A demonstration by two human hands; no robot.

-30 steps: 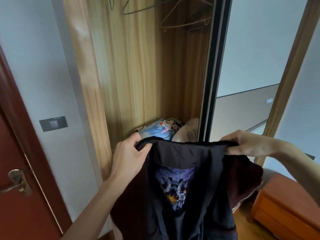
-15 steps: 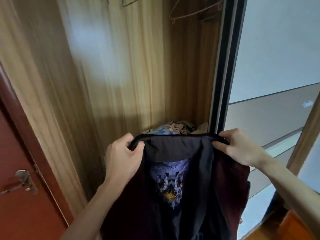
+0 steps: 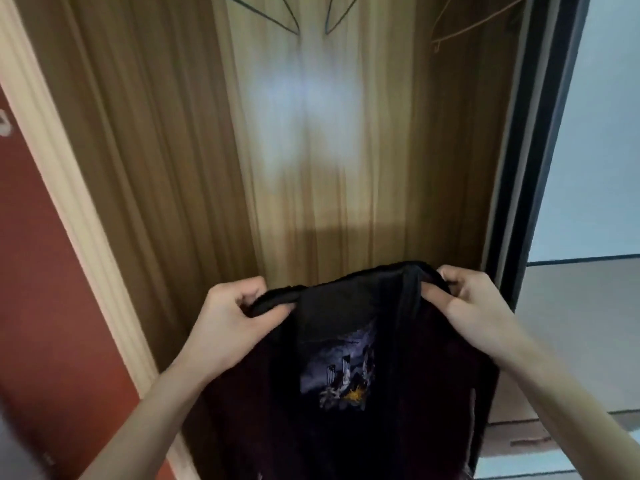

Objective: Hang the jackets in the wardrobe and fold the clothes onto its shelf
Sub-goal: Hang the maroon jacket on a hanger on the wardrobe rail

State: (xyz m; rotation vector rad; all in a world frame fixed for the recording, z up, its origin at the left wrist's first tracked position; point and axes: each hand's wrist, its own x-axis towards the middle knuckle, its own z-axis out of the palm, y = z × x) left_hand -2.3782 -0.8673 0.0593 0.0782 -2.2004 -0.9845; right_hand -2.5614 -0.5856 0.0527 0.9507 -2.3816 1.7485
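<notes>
Held up before the open wardrobe (image 3: 311,150) by its top edge: a dark jacket (image 3: 346,393), pulled taut between both grips. Left hand (image 3: 232,323) curled round the bunched left end of the collar, fingers closed over the fabric. Right hand (image 3: 474,306) pinching the right end, thumb under the fold. Hanging straight down below both grips, printed lining facing out. Wire hangers (image 3: 311,15) overhead, well above the collar.

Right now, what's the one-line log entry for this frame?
stage: jacket held up before wardrobe | left hand grips collar | right hand grips collar | hangers bare | not yet hung
</notes>
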